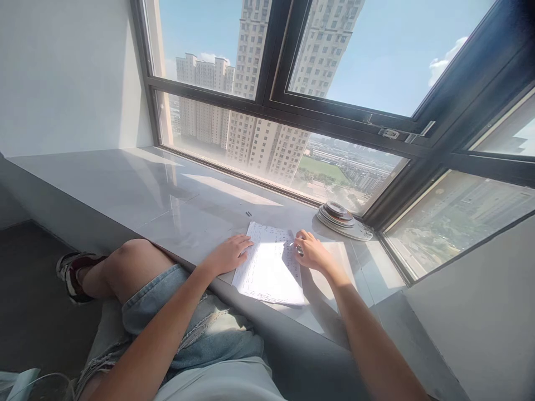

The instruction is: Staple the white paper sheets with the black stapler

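Note:
Sheets of paper (270,267) covered with rows of dark marks lie on the window sill in front of me, brightly sunlit. My left hand (229,253) rests flat at the left edge of the paper, fingers stretched over it. My right hand (311,250) is at the upper right edge of the paper, its fingers curled around a pen, mostly hidden by the hand. The pen's thin tip points left over the sheet. A shadow of the right hand falls across the marks. Beyond the top of the paper lies a small dark piece (248,214), too small to name.
A stack of plates or discs (336,218) stands at the right, close to the window frame (267,106). The glossy tiled sill (167,189) stretches left to a white wall (71,78). My bent leg (137,262) is against the sill's front edge.

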The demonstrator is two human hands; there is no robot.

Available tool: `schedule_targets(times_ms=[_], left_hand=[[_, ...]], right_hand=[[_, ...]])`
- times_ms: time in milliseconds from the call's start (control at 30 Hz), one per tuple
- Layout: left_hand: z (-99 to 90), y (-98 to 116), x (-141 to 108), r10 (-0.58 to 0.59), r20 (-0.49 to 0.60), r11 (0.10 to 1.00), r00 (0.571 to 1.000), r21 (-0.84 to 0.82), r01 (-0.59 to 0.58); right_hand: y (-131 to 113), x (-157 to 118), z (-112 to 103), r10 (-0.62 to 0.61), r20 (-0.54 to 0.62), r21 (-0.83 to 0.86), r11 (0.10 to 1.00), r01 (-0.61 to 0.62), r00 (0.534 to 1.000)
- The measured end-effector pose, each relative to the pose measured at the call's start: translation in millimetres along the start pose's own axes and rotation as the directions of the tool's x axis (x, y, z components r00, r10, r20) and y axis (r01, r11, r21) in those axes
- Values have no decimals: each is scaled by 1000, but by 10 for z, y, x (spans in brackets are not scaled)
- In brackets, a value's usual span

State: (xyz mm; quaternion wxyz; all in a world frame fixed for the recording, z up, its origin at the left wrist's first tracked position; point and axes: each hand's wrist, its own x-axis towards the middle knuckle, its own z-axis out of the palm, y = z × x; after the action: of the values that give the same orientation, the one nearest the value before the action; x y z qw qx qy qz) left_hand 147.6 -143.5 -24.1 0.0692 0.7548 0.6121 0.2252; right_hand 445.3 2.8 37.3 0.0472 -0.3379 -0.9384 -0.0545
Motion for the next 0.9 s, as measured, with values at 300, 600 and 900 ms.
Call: schedule_targets(times_ms=[300, 600, 900], left_hand=[[5, -21, 7, 29, -8, 999, 1000, 14, -29], [14, -28, 9, 31, -13, 999, 999, 19, -31], [3, -15, 7, 31, -13, 1000, 999, -1, -31]], right_hand=[[35, -33, 32, -13, -56, 64, 998, 17, 998], [108, 71, 118, 272, -265, 511, 853, -105, 925], [195, 77, 196, 383, -218, 395, 876, -277, 898]])
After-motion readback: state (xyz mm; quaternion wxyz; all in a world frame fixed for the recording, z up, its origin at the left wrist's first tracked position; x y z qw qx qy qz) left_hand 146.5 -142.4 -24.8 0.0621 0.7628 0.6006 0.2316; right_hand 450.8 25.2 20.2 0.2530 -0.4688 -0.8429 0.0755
